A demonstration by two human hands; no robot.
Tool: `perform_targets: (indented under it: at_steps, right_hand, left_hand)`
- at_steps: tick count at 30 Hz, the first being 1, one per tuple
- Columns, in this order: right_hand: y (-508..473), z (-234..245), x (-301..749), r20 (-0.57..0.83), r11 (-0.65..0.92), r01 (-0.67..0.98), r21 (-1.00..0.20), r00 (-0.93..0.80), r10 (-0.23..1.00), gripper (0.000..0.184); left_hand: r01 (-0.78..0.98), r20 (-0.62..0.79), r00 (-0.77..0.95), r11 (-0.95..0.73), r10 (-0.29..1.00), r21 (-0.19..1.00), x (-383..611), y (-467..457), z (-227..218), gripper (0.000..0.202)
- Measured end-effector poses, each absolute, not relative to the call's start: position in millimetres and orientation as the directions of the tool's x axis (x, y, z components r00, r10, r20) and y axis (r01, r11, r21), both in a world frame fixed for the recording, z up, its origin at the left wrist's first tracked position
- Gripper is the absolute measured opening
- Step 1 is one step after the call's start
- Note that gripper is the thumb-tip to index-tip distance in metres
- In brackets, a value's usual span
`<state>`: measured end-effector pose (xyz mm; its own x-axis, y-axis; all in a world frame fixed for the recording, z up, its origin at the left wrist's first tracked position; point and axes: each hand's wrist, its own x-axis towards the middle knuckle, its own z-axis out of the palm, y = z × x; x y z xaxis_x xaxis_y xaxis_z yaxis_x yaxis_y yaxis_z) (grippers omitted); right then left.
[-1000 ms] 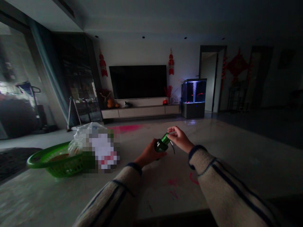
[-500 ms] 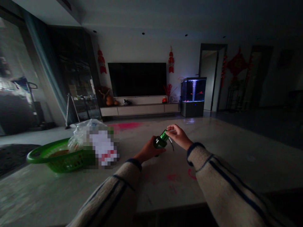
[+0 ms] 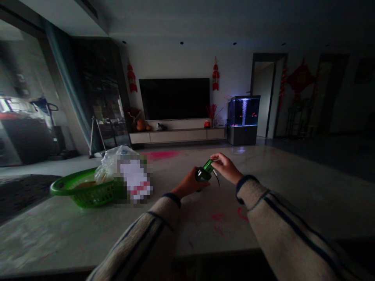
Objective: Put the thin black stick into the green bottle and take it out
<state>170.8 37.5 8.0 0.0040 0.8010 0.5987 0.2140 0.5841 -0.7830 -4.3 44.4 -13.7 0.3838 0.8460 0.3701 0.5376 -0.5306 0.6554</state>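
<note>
My left hand (image 3: 190, 184) and my right hand (image 3: 225, 168) are close together in front of me, both gripping a small green-and-black cylindrical object (image 3: 206, 169). The left hand wraps its dark lower end, and the right fingers pinch its green upper part. A thin black wire (image 3: 217, 179) hangs from it beside my right hand. Its exact kind is hard to tell in this dim light. Both forearms wear cream knit sleeves with dark blue stripes.
To the left on the pale stone table (image 3: 205, 230) stand a green plastic basket (image 3: 88, 197), a clear plastic bag (image 3: 108, 166) and a pixelated package (image 3: 135, 180). Pink stains mark the tabletop. Beyond lie a TV cabinet (image 3: 175, 136) and a lit aquarium (image 3: 243, 119).
The whole view has shifted slightly as my head moved. My hands still hold the object together, with no visible change of grip.
</note>
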Motion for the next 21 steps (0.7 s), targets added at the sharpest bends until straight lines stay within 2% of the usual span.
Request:
perform_targets:
  at_steps: [21]
  right_hand:
    - [41.8,10.4,179.3,0.592,0.6,0.099,-0.793,-0.104,0.799,0.023]
  left_hand:
    - [0.563,0.334,0.383,-0.504,0.861,0.655,2.8,41.4,-7.5,0.063]
